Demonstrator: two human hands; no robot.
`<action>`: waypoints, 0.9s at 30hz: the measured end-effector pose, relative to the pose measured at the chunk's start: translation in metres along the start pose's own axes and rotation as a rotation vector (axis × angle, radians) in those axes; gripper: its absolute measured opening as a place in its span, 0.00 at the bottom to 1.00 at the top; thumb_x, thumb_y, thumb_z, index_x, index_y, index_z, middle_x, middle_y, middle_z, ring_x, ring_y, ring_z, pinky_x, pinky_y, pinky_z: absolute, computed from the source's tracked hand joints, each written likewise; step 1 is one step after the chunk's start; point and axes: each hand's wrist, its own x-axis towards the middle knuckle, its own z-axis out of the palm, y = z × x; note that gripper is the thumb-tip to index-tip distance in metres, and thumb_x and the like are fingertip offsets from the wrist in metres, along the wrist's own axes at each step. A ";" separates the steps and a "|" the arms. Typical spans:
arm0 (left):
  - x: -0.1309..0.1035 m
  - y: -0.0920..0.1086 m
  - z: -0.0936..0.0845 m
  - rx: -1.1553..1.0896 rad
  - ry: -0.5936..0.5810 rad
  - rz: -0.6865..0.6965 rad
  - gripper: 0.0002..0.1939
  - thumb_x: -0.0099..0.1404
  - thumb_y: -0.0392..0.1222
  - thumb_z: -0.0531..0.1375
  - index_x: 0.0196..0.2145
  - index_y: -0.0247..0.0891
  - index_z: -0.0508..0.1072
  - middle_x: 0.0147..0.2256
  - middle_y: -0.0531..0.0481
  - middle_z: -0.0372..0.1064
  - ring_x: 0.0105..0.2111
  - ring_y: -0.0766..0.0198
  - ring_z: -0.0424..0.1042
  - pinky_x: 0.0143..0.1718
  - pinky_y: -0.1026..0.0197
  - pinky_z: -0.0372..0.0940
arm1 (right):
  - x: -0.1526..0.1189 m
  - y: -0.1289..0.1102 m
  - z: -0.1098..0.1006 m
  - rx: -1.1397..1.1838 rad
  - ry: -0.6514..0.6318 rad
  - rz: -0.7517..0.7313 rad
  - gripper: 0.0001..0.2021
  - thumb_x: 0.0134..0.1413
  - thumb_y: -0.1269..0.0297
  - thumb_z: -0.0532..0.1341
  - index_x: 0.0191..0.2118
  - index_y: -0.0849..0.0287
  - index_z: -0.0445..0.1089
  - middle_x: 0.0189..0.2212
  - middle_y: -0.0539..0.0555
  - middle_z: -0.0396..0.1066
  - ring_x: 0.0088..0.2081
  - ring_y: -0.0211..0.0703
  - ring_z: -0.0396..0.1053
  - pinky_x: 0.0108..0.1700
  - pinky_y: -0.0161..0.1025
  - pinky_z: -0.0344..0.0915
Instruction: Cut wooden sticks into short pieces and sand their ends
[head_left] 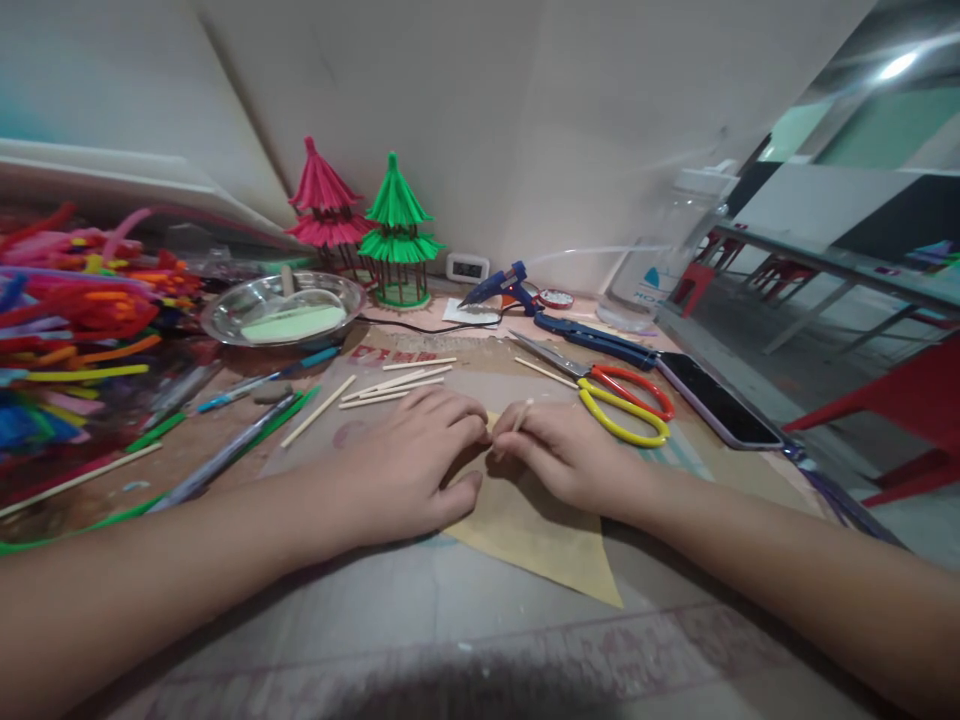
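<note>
My right hand point(551, 450) is closed in a pinch around a short, thin wooden stick point(525, 408), whose pale end sticks up above the fingers. Close beside it, my left hand point(427, 455) rests with its thumb apart from the fingers; nothing shows in it. Its fingertips lie near those of the right hand. Beneath both hands is a pointed sheet of yellow paper point(551, 540), partly covered by them. Several loose wooden sticks point(394, 385) lie just beyond my left hand. Past my right hand are scissors point(622, 405) with red and yellow handles.
Behind stand a green pipe-cleaner pagoda point(397, 240) and a pink one point(326, 205). A metal dish point(225, 325), a blue glue gun point(499, 285) and a small clock point(467, 267) are nearby. Colourful pipe cleaners point(82, 320) crowd the left; a phone point(716, 400) and water jug point(645, 270) stand right.
</note>
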 end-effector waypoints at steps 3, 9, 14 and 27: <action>0.001 -0.001 0.000 -0.050 0.059 0.008 0.10 0.68 0.42 0.58 0.44 0.37 0.74 0.45 0.43 0.71 0.49 0.49 0.68 0.54 0.45 0.62 | -0.001 0.004 -0.002 0.391 0.140 0.160 0.11 0.67 0.55 0.57 0.36 0.56 0.65 0.29 0.50 0.72 0.30 0.38 0.73 0.35 0.36 0.70; 0.001 -0.003 -0.002 -0.120 0.275 0.096 0.05 0.71 0.39 0.59 0.42 0.40 0.74 0.44 0.48 0.70 0.47 0.58 0.69 0.51 0.54 0.62 | 0.000 0.012 0.000 0.813 0.217 0.259 0.17 0.59 0.47 0.66 0.37 0.56 0.64 0.26 0.48 0.74 0.28 0.37 0.73 0.34 0.36 0.72; -0.001 -0.003 -0.003 -0.119 0.316 0.132 0.04 0.72 0.42 0.61 0.40 0.42 0.75 0.41 0.51 0.70 0.44 0.60 0.68 0.47 0.57 0.61 | 0.000 0.013 0.003 0.847 0.213 0.251 0.17 0.58 0.49 0.67 0.36 0.56 0.66 0.26 0.48 0.75 0.27 0.36 0.73 0.32 0.35 0.71; 0.001 -0.002 -0.003 -0.139 0.347 0.130 0.05 0.68 0.33 0.60 0.37 0.40 0.76 0.38 0.50 0.71 0.41 0.61 0.69 0.45 0.56 0.61 | 0.003 0.009 0.004 0.821 0.200 0.294 0.18 0.55 0.49 0.69 0.35 0.56 0.64 0.24 0.48 0.76 0.25 0.37 0.76 0.30 0.36 0.75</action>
